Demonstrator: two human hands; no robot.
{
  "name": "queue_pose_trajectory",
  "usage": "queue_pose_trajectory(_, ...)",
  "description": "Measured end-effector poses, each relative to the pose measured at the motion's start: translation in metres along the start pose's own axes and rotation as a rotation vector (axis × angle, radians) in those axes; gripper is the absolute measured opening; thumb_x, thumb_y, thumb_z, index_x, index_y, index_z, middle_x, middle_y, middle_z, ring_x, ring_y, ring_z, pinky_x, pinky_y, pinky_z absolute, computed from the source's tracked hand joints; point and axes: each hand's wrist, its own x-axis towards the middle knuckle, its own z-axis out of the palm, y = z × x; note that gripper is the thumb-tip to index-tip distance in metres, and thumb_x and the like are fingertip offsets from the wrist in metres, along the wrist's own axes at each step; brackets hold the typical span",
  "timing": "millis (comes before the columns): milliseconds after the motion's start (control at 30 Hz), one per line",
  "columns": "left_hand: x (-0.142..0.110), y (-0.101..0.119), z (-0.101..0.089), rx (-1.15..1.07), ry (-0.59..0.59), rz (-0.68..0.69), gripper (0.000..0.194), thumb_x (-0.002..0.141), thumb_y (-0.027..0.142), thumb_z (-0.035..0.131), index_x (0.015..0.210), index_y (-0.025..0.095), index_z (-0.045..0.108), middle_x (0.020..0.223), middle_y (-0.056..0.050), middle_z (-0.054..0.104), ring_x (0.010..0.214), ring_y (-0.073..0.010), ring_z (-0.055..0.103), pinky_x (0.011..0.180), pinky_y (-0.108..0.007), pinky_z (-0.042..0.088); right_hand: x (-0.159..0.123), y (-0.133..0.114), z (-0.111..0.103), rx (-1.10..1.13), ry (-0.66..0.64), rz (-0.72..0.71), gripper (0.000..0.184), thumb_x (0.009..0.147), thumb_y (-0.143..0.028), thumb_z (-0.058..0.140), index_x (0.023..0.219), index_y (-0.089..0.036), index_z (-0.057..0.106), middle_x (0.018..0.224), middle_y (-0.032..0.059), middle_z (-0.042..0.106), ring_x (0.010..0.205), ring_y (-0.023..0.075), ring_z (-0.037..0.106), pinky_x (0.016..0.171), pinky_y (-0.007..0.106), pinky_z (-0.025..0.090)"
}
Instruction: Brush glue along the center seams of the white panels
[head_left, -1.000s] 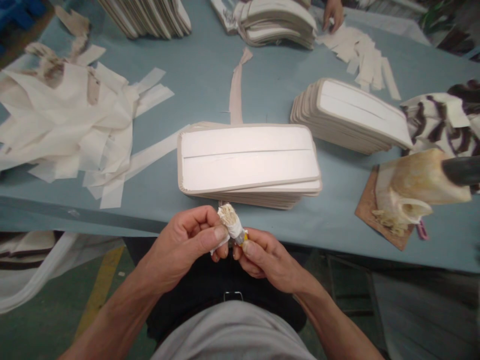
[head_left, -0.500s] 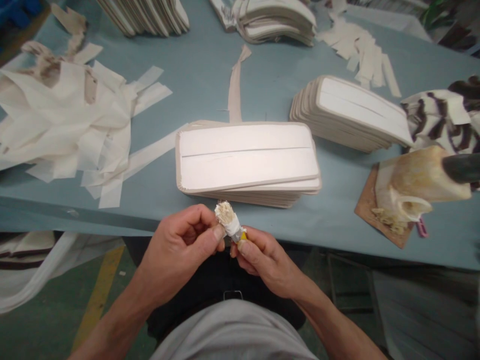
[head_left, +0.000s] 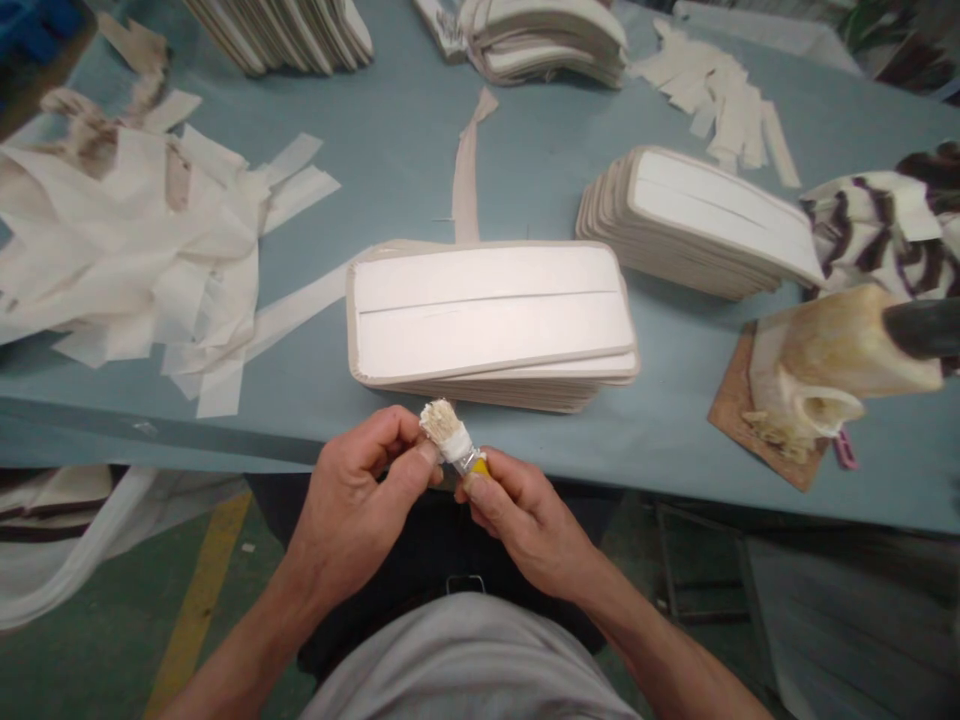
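Note:
Both my hands meet just below the table's near edge, holding a small brush (head_left: 452,441) with pale bristles, a white wrapped collar and a yellow handle. My left hand (head_left: 358,500) pinches the white wrap at the bristle end with thumb and fingers. My right hand (head_left: 517,515) is closed round the yellow handle. Just beyond the brush lies a stack of flat white panels with beige edging (head_left: 491,322) on the blue-grey table (head_left: 397,150).
A second fanned stack of panels (head_left: 697,225) lies to the right, more stacks (head_left: 547,40) at the far edge. White paper strips (head_left: 135,240) are heaped on the left. A glue-crusted pot (head_left: 840,365) on a brown board sits at right, beside striped cloth (head_left: 885,230).
My hands and the brush have shifted slightly up and left. The loose white wrap is now tighter round the bristles. Another person's hand at the far edge has gone from view.

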Motion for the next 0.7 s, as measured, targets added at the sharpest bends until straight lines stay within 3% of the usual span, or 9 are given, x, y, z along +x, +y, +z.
queue_pose_trajectory(133, 0.0, 0.0, 0.0, 0.067, 0.004, 0.049, 0.025, 0.095, 0.038, 0.06, 0.076, 0.022, 0.065, 0.069, 0.002, 0.067, 0.063, -0.0139, 0.061, 0.064, -0.025, 0.046, -0.002, -0.006, 0.0, -0.112, 0.056, -0.008, 0.047, 0.111, -0.061, 0.053, 0.085, -0.022, 0.053, 0.072, -0.0057, 0.042, 0.064, 0.0115, 0.035, 0.059, 0.027, 0.029)
queue_pose_trajectory(267, 0.002, -0.002, -0.005, 0.102, -0.064, 0.073, 0.027, 0.098, 0.039, 0.06, 0.078, 0.022, 0.065, 0.069, 0.003, 0.068, 0.063, -0.0125, 0.061, 0.063, -0.024, 0.045, -0.002, -0.006, -0.001, -0.14, 0.064, -0.009, 0.045, 0.112, -0.057, 0.053, 0.085, -0.021, 0.054, 0.071, -0.0055, 0.043, 0.065, 0.0112, 0.036, 0.059, 0.027, 0.029)
queue_pose_trajectory(467, 0.005, -0.004, -0.017, 0.115, -0.17, 0.093, 0.026, 0.102, 0.04, 0.061, 0.086, 0.023, 0.071, 0.076, 0.003, 0.073, 0.068, -0.0109, 0.066, 0.069, -0.021, 0.049, -0.002, -0.006, -0.001, -0.027, 0.026, 0.037, 0.051, 0.11, -0.066, 0.054, 0.091, -0.02, 0.06, 0.069, -0.0066, 0.042, 0.059, 0.0102, 0.033, 0.053, 0.026, 0.027)
queue_pose_trajectory(700, 0.005, -0.007, -0.019, 0.116, -0.213, 0.031, 0.022, 0.096, 0.041, 0.063, 0.092, 0.022, 0.072, 0.081, 0.0, 0.076, 0.07, -0.0147, 0.068, 0.068, -0.024, 0.051, 0.002, -0.015, -0.001, 0.096, -0.001, 0.1, 0.058, 0.103, -0.076, 0.06, 0.089, -0.02, 0.059, 0.065, -0.0086, 0.039, 0.055, 0.0088, 0.029, 0.048, 0.024, 0.022)
